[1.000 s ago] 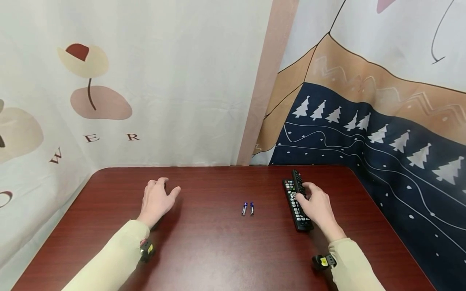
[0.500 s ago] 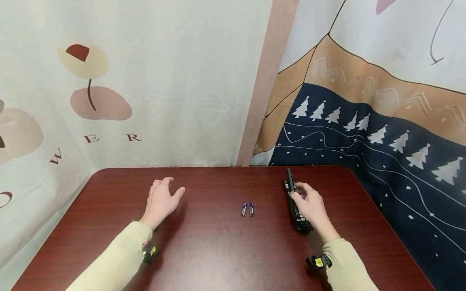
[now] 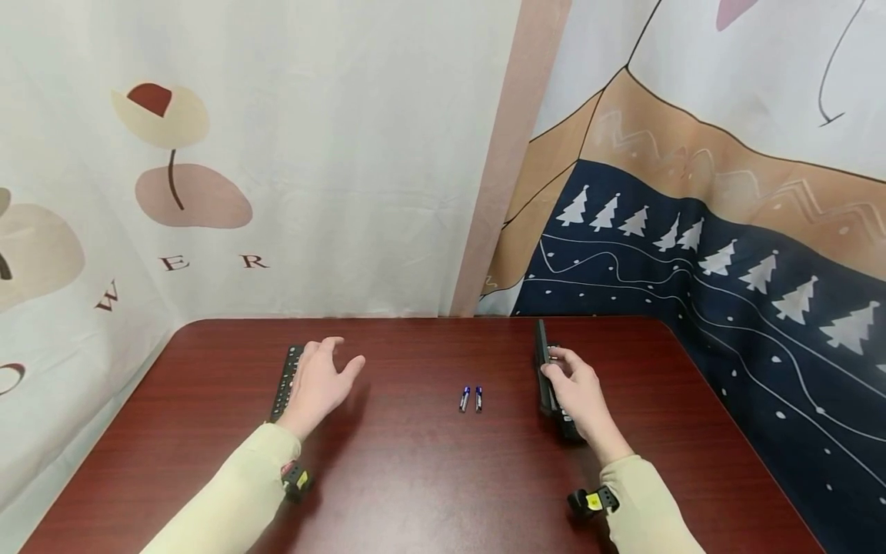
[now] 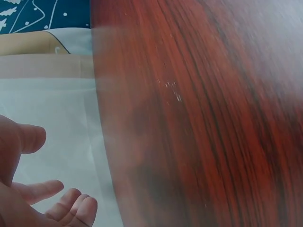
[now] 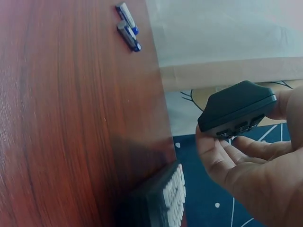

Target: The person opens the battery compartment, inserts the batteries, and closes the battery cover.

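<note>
My right hand (image 3: pixel 580 392) pinches a black remote control (image 3: pixel 543 369) between thumb and fingers, lifted off the table and turned on its edge. In the right wrist view the held remote's dark back and side (image 5: pixel 236 105) show, with its buttons facing down toward the fingers. Under it a second black remote with white buttons (image 5: pixel 163 201) lies on the table, partly hidden by the hand in the head view. My left hand (image 3: pixel 321 388) hovers with spread fingers and holds nothing. Beside it lies a third black remote (image 3: pixel 285 385), partly covered by that hand.
Two small blue-and-silver batteries (image 3: pixel 464 399) lie side by side near the middle of the dark red wooden table (image 3: pixel 415 477). Printed curtains (image 3: pixel 346 192) hang along the table's back and right edges.
My right hand has moved left and lifted the remote off the one beneath, tilting it onto its edge. My left hand has drifted right, uncovering the remote on the left.
</note>
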Motion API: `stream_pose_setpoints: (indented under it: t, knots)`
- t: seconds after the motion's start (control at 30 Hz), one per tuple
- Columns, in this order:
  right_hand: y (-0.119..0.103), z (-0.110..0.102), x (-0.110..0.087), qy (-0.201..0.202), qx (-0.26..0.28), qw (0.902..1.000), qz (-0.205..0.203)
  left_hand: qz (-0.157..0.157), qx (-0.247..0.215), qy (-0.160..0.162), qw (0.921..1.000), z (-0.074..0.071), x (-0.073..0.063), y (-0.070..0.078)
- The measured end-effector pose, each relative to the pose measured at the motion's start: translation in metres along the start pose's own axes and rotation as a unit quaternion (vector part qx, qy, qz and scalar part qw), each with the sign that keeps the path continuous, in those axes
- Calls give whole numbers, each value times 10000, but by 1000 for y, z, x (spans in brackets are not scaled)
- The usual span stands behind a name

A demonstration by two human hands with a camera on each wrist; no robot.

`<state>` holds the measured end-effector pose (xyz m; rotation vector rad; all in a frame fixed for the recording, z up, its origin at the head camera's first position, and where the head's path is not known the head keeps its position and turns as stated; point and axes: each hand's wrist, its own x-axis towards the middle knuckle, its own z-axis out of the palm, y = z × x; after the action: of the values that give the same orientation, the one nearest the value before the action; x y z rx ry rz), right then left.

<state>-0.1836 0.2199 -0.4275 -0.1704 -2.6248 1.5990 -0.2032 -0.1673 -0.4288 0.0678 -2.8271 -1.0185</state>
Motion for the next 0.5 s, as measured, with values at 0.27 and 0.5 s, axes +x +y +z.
stream_pose_setpoints:
  t: [0.27, 0.5]
  knots:
    - [-7, 12, -3, -176, 735, 9968, 249, 220, -162, 66, 9996, 9, -1, 9]
    - [-6, 24, -2, -194, 1630, 9854, 461, 405, -341, 58, 9986, 16, -7, 20]
